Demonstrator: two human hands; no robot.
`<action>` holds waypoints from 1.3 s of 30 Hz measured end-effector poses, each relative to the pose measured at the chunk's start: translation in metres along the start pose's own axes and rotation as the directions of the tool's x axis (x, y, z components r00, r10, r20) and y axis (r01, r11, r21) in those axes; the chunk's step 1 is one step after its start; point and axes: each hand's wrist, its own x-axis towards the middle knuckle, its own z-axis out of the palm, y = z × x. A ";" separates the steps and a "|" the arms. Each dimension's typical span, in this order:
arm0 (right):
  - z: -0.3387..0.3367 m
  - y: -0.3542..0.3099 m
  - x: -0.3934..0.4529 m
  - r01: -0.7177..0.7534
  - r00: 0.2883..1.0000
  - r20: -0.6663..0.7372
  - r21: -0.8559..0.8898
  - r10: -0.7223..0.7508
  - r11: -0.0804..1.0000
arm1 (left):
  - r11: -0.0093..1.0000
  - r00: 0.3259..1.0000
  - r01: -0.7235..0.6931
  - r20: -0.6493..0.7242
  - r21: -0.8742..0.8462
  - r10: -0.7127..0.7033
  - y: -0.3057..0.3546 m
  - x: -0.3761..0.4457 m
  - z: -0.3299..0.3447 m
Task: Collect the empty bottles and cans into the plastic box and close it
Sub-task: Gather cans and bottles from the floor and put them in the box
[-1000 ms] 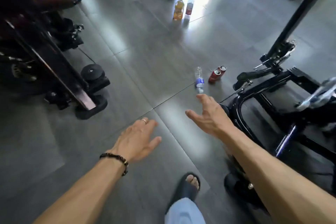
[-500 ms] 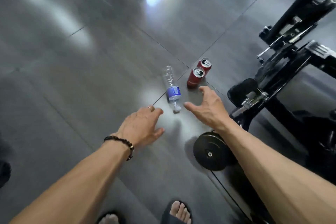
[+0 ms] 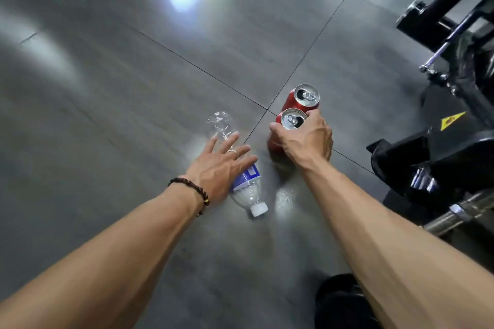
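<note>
A clear plastic bottle [image 3: 247,195] with a blue label and white cap lies on its side on the grey floor. My left hand [image 3: 219,165] rests flat over its middle, fingers spread, not wrapped around it. Two red cans stand side by side just to the right. My right hand [image 3: 304,139] has its thumb and fingers around the nearer can [image 3: 291,120]. The farther can [image 3: 304,96] stands free, touching or almost touching the near one. The plastic box is not in view.
Black gym equipment [image 3: 449,147] with a metal bar [image 3: 459,212] fills the right side, close to the cans. A dark sandal [image 3: 339,299] shows at the bottom edge. Grey floor tiles [image 3: 133,88] stretch to the left and ahead.
The view has dropped closer to the floor. My left hand has come down onto the bottle and my right hand has reached forward and taken hold of the nearer can.
</note>
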 end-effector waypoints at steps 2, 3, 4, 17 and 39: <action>0.004 0.001 0.000 0.006 1.000 -0.006 0.003 -0.006 1.000 | 0.998 0.998 0.040 -0.047 0.047 -0.038 0.000 -0.001 0.005; 0.003 0.001 -0.003 0.018 1.000 0.003 0.009 -0.018 1.000 | 0.996 0.995 0.072 -0.066 0.046 -0.069 -0.001 -0.004 0.006; 0.002 0.000 -0.007 0.035 0.999 0.016 0.022 -0.035 0.999 | 0.995 0.993 0.098 -0.074 0.034 -0.095 -0.001 -0.010 0.007; -0.091 -0.091 -0.139 0.252 0.883 0.374 0.129 -0.282 0.959 | 0.789 0.875 0.409 -0.048 -0.458 -0.482 0.007 -0.224 -0.080; -0.213 -0.249 -0.533 0.740 0.172 0.786 0.294 -0.593 0.605 | -0.061 0.178 0.645 0.228 -0.761 -0.957 0.195 -0.671 -0.183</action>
